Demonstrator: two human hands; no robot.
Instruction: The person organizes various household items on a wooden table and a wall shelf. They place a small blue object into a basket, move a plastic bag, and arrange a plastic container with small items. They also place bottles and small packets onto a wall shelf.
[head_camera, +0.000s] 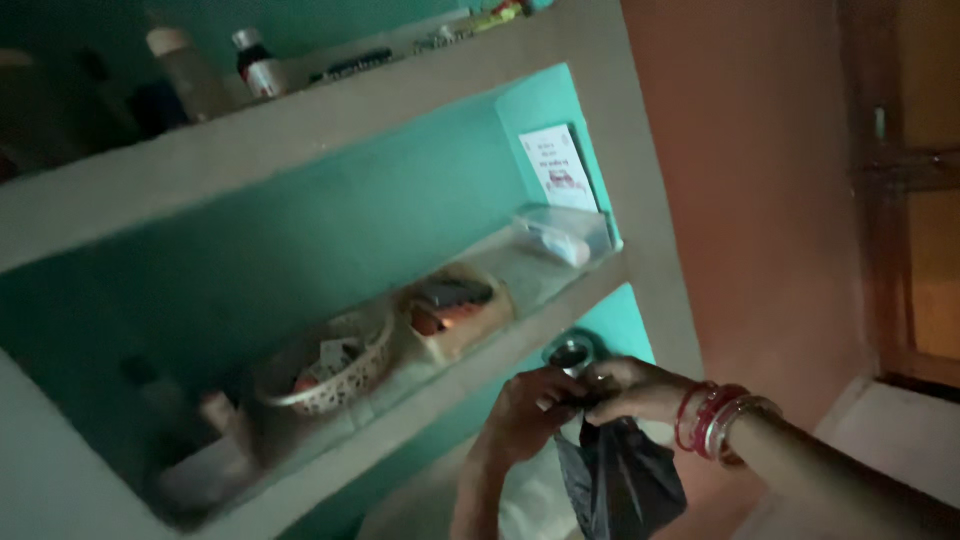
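Both hands' fingers (560, 395) pinch a black plastic bag (620, 480) below the shelf (480, 365)

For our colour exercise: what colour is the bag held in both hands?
Black: the bag hangs below both hands, seen in the head view.

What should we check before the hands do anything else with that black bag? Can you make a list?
1. Both hands on the bag: left hand and right hand grip the top of the black bag: ok.
2. Bag hangs free below the hands: ok.
3. What is inside the bag: cannot tell.
4. Steel cup right behind the hands on the lower shelf, close to knocking: not ok.
5. Light is dim: not ok.
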